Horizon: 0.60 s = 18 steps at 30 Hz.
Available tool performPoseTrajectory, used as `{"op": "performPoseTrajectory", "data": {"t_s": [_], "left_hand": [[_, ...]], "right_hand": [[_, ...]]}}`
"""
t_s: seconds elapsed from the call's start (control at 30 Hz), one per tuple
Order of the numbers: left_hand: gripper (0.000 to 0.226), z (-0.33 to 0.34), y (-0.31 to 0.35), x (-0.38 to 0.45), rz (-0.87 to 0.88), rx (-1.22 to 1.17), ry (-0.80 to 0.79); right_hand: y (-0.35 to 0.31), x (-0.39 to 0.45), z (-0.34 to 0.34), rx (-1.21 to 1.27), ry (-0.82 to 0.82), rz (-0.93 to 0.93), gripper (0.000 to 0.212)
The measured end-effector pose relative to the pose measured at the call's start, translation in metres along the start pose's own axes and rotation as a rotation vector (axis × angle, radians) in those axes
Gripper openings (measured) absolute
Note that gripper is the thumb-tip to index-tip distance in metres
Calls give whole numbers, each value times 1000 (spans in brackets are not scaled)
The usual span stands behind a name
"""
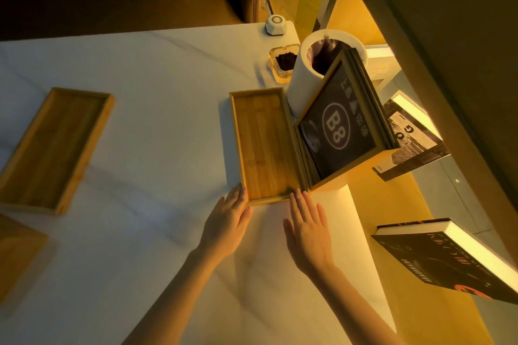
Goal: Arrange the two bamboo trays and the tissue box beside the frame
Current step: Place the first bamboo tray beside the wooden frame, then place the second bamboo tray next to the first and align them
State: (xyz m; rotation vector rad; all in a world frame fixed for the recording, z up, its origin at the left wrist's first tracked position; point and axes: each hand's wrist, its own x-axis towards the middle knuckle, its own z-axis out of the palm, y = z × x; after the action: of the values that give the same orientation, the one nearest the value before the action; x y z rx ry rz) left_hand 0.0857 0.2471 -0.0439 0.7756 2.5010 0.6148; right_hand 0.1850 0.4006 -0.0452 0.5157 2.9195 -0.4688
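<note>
One bamboo tray [265, 143] lies lengthwise on the white table, its right side against the wooden frame [340, 126] that shows a "B8" sign. My left hand [228, 221] lies flat with fingertips touching the tray's near left corner. Flat as well, my right hand [307, 228] has its fingertips at the tray's near right corner. Both hands hold nothing. A second bamboo tray [53, 147] lies at the far left of the table. At the left edge a wooden object [16, 252] is partly cut off; I cannot tell whether it is the tissue box.
A white cylindrical bin [301, 73] stands behind the frame, with a glass ashtray [283, 61] and a small white call button [276, 25] beyond it. Books [448, 258] lie on lit shelves at the right. The white table [157, 109] spreads between the trays.
</note>
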Motion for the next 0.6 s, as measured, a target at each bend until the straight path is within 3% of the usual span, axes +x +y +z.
{"op": "performPoseTrajectory", "data": {"t_s": [0.13, 0.23, 0.37, 0.47, 0.6], "left_hand": [[53, -10, 5, 1, -13, -67, -4], [40, -27, 7, 0, -3, -129, 13], [33, -62, 2, -5, -15, -135, 81], [33, -94, -10, -13, -53, -140, 132], [39, -139, -37, -33, -87, -113, 196]], "right_hand": [[-6, 6, -7, -29, -8, 40, 48], [-18, 14, -20, -26, 47, 50, 40], [-44, 31, -42, 35, 39, -48, 31], [-73, 46, -61, 56, -64, -33, 29], [-123, 63, -72, -125, -119, -140, 30]]}}
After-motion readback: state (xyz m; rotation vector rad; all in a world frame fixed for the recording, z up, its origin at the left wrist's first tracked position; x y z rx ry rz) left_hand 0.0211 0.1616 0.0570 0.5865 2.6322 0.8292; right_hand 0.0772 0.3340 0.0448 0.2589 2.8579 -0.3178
